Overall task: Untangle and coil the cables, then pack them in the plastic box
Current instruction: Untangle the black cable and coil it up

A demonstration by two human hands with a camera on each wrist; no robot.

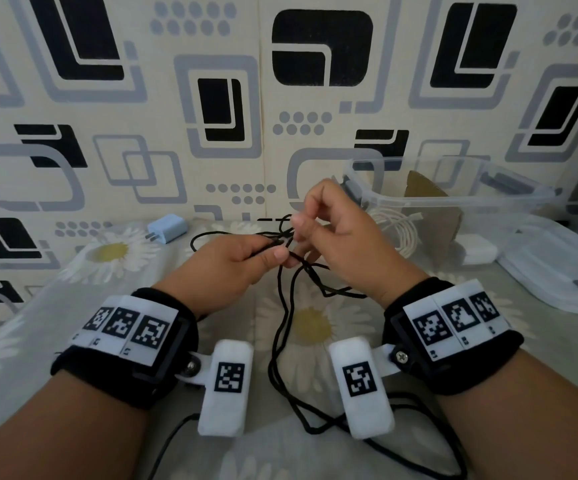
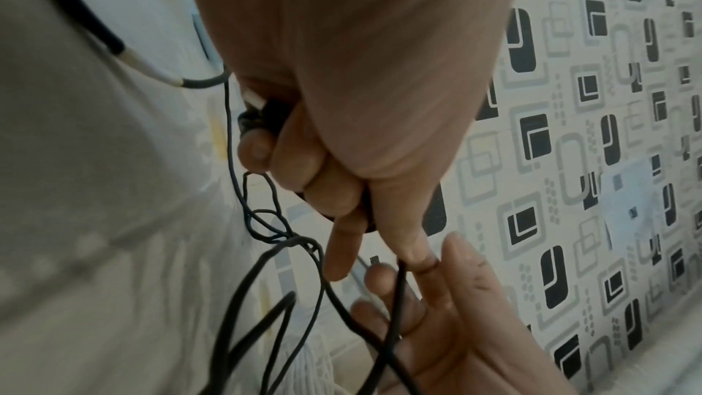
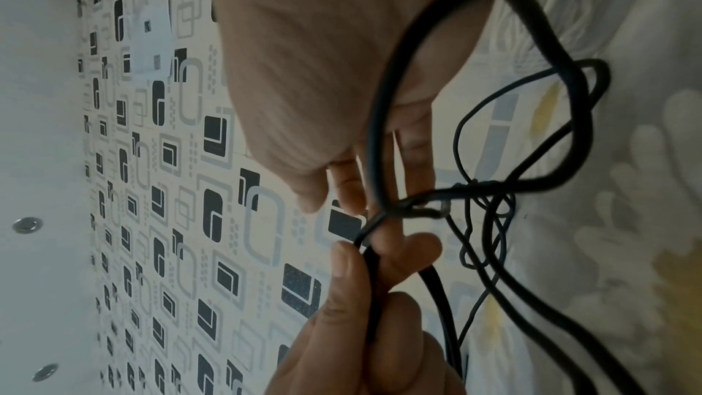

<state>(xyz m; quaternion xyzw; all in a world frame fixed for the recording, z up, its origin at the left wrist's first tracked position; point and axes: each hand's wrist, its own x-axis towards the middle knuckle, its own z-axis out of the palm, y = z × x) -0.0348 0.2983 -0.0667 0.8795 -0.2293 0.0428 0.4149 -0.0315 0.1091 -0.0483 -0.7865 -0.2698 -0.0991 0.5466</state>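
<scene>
A tangle of thin black cables (image 1: pixel 282 327) hangs between my hands and trails down over the flowered sheet toward me. My left hand (image 1: pixel 277 251) grips a strand, fingers curled, thumb and forefinger pinching it near the knot. My right hand (image 1: pixel 301 225) is just above, fingers curled, pinching another strand at the same knot. In the left wrist view my left hand (image 2: pixel 376 260) also holds a dark plug in its curled fingers, with black cable (image 2: pixel 266 311) looping below. In the right wrist view a thick black loop (image 3: pixel 570 101) drapes over my right hand (image 3: pixel 364 200). The clear plastic box (image 1: pixel 460 199) stands back right.
A coiled white cable (image 1: pixel 400 233) and a white charger (image 1: pixel 477 252) lie by the box, with a brown cardboard piece (image 1: pixel 429 209) behind them. The box lid (image 1: pixel 557 268) rests at the far right. A pale blue charger (image 1: pixel 167 228) sits back left by the patterned wall.
</scene>
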